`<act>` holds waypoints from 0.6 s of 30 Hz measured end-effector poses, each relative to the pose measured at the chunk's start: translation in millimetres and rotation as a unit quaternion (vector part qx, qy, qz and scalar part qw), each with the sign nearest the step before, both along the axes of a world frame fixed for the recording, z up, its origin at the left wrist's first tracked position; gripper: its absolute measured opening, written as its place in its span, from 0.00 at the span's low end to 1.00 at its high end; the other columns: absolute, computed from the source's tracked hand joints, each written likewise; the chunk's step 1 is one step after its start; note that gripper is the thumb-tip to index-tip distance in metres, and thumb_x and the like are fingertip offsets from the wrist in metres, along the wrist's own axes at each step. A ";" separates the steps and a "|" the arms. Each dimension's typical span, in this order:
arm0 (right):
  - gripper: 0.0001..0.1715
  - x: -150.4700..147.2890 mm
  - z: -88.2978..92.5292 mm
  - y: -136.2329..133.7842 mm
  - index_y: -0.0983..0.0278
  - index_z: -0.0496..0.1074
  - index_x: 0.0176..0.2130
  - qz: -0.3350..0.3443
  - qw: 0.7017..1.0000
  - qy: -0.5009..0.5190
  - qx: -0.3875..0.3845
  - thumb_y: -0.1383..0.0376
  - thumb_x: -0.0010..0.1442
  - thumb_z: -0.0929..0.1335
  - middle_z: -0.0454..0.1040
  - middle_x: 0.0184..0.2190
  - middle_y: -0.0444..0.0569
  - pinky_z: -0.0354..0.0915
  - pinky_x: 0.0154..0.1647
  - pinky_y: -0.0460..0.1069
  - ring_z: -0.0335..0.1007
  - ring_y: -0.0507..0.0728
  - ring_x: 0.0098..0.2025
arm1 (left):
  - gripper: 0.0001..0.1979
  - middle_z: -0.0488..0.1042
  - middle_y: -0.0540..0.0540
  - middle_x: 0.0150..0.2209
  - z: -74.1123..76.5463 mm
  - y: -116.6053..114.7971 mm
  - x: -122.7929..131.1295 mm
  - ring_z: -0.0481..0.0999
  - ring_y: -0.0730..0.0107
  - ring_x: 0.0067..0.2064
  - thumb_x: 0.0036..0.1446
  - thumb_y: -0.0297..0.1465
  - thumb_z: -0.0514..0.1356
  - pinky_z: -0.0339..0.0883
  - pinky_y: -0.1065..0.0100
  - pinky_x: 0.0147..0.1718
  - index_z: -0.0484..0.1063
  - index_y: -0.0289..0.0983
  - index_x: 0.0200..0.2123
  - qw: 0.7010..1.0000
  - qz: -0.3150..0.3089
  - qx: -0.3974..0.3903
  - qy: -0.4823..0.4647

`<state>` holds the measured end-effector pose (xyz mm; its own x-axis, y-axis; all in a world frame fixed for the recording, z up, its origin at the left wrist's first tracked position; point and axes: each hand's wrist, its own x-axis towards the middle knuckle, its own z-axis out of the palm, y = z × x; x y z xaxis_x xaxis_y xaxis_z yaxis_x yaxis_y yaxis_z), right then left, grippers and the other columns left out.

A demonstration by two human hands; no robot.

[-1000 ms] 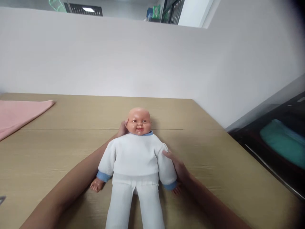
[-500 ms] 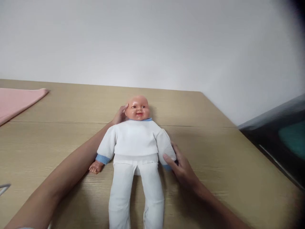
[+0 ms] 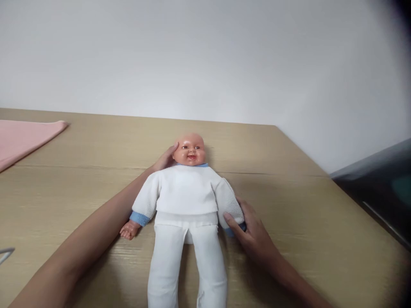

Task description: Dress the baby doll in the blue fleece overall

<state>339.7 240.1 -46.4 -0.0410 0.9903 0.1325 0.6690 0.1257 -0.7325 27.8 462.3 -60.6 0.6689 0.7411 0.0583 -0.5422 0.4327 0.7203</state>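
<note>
Right hand (image 3: 252, 226): slid down the doll's (image 3: 188, 192) right-hand sleeve (image 3: 228, 199) toward the cuff (image 3: 229, 232) over the last second; view tipped down too
Right grip: closed round the lower sleeve, thumb on top, fingers at the outer side; cuff partly covered, doll's hand at that end not visible
Left hand (image 3: 165, 158): at the left side of the head (image 3: 189, 149), thumb against it; other fingers hidden, can't tell how far closed
Doll: on its back on the tabletop (image 3: 289, 205), between the forearms; long axis near-to-far, head away from wearer, legs (image 3: 165, 261) toward wearer
Key relation: torso left of the right grip, head right of the left; right hand nearer the waist, left nearer the collar (image 3: 203, 165)
In the way: left forearm (image 3: 96, 218) runs beside the other sleeve (image 3: 147, 194)
Pink cloth (image 3: 25, 141): far left, well apart from doll
Left edge: thin pale item (image 3: 6, 253), cropped, unidentified
Right side: dark object (image 3: 369, 188) beyond tabletop edge, blurred
</note>
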 end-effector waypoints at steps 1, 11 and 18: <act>0.38 0.3 0.7 0.1 0.59 0.74 0.65 -0.001 1.000 0.001 -0.002 0.36 0.73 0.69 0.83 0.60 0.61 0.76 0.67 0.70 0.82 0.75 0.61 | 0.36 0.81 0.31 0.69 2.2 -2.4 0.4 0.73 0.35 0.77 0.76 0.54 0.61 0.58 0.41 0.82 0.78 0.32 0.71 1.000 0.002 0.000 0.003; 0.38 2.8 2.1 0.0 0.59 0.74 0.65 0.005 1.000 -0.002 -0.012 0.36 0.73 0.69 0.83 0.61 0.61 0.76 0.66 0.70 0.82 0.74 0.62 | 0.35 0.80 0.32 0.70 5.9 -5.7 -3.6 0.73 0.37 0.77 0.76 0.54 0.64 0.57 0.42 0.82 0.78 0.34 0.71 0.999 0.024 0.010 0.044; 0.37 3.6 3.6 0.6 0.58 0.75 0.64 0.010 1.000 -0.004 -0.016 0.35 0.73 0.69 0.84 0.60 0.60 0.77 0.66 0.69 0.82 0.74 0.61 | 0.28 0.82 0.42 0.69 -1.8 -3.2 1.1 0.73 0.44 0.78 0.72 0.45 0.72 0.57 0.42 0.82 0.76 0.46 0.70 0.982 0.179 0.024 0.055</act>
